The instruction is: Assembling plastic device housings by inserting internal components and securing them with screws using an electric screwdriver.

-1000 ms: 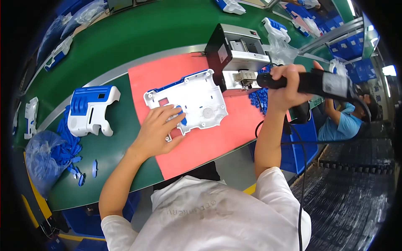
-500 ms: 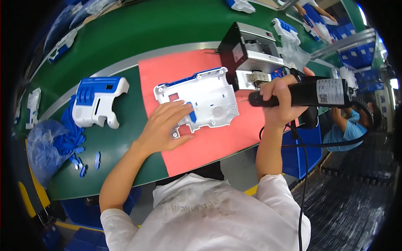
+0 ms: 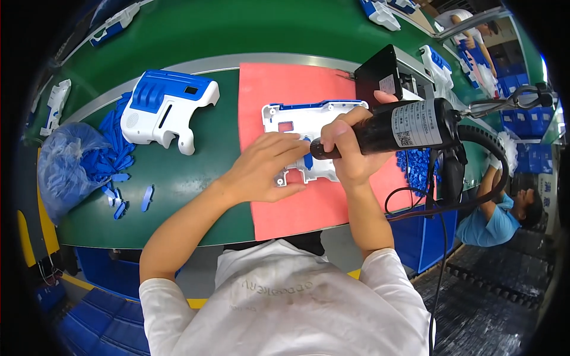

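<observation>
Mid-frame, the right hand (image 3: pixel 351 151) grips one cylindrical driver (image 3: pixel 395 127), the left hand (image 3: pixel 261 163) spread on one white plastic shell (image 3: pixel 312 121).

Shell (image 3: pixel 312 121) on mat (image 3: pixel 291 207), mat on bench (image 3: pixel 172 169). L hand (image 3: pixel 270 160) at shell's front L; R hand (image 3: pixel 353 163) w/ screwdriver (image 3: pixel 389 129) over its R half. 2nd housing (image 3: pixel 169 110) L of mat; bag (image 3: pixel 71 166) further L, few loose strips (image 3: pixel 147 198) nr its R side. Machine (image 3: pixel 380 74) at mat's back R corner, small-parts pile (image 3: pixel 415 169) in front.
</observation>
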Motion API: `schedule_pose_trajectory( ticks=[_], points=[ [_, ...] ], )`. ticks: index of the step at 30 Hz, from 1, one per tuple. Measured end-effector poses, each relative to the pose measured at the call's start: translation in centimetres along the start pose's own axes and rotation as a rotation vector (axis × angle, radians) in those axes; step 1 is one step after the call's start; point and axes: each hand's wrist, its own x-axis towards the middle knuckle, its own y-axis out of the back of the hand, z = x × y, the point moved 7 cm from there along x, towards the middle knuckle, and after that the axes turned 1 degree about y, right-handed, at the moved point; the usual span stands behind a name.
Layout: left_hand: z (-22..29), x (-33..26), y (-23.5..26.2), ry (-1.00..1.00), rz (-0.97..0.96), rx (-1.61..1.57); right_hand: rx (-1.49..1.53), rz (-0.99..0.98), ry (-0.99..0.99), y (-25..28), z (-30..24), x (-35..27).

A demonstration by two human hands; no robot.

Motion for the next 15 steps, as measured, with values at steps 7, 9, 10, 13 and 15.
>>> schedule_pose_trajectory(
  ticks=[7,9,10,13,15],
  points=[
    [-0.1,0.0,-0.1,-0.003,0.005,0.011,-0.033,0.001,0.013,-0.2,0.1,-0.3],
    [-0.1,0.0,0.0,0.0,0.005,-0.008,-0.031,0.01,-0.019,-0.2,0.2,-0.6],
    [-0.1,0.0,-0.1,0.0,0.005,-0.008,-0.031,0.01,-0.019,0.0,0.4,-0.7],
    [-0.1,0.0,0.0,-0.003,0.026,-0.02,-0.2,-0.102,0.067,0.1,0.7,-1.1],
    [-0.2,-0.1,0.1,0.013,0.024,-0.025,-0.307,-0.213,0.116,-0.7,0.6,-1.3]
  ],
)
